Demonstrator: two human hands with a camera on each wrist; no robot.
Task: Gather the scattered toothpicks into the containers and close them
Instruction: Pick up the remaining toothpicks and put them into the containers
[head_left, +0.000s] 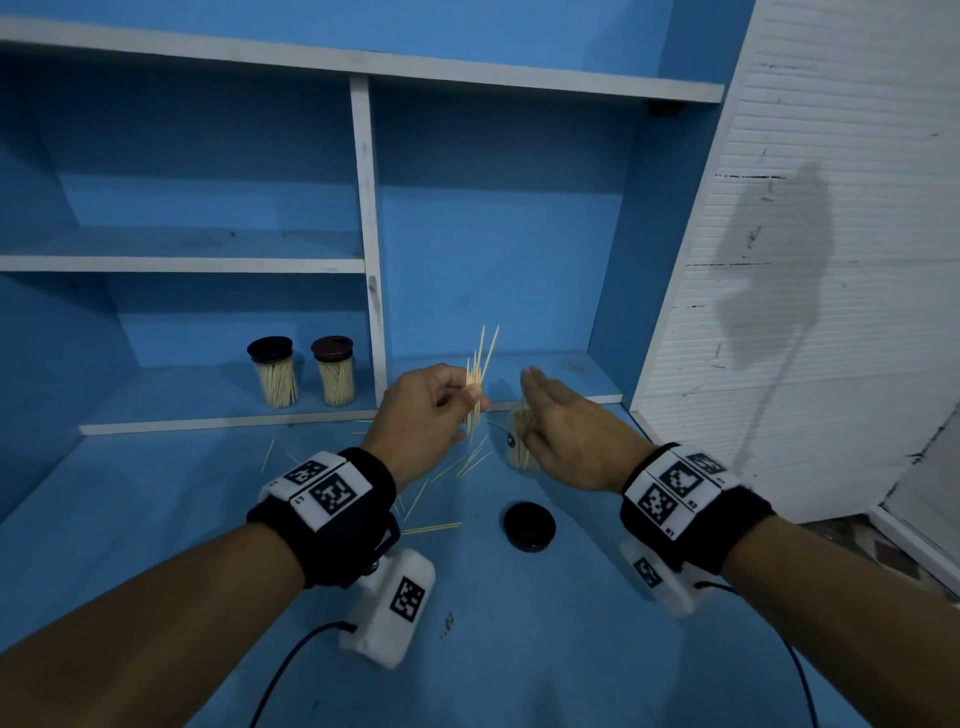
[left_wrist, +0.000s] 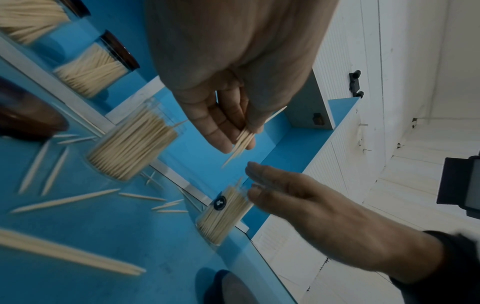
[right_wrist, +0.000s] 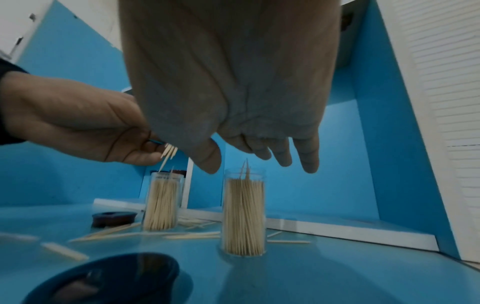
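Loose toothpicks (head_left: 431, 528) are lying mid-surface (head_left: 519, 649), open container (right_wrist: 244, 214) standing near the surface's back edge. Left hand (head_left: 423, 415) is pinching a toothpick bundle (head_left: 477, 382) upright; right hand (head_left: 566, 431) is hovering spread-fingered over the open container, lid (head_left: 529, 526) sitting just in front.

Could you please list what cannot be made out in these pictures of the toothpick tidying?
- Head view: the left hand hides one open jar; the right hand covers most of the other open jar.
- Left wrist view: the loose toothpicks are blurred, so no count; a dark lid is cut off by the left edge.
- Right wrist view: the near lid is blurred and cut off below.
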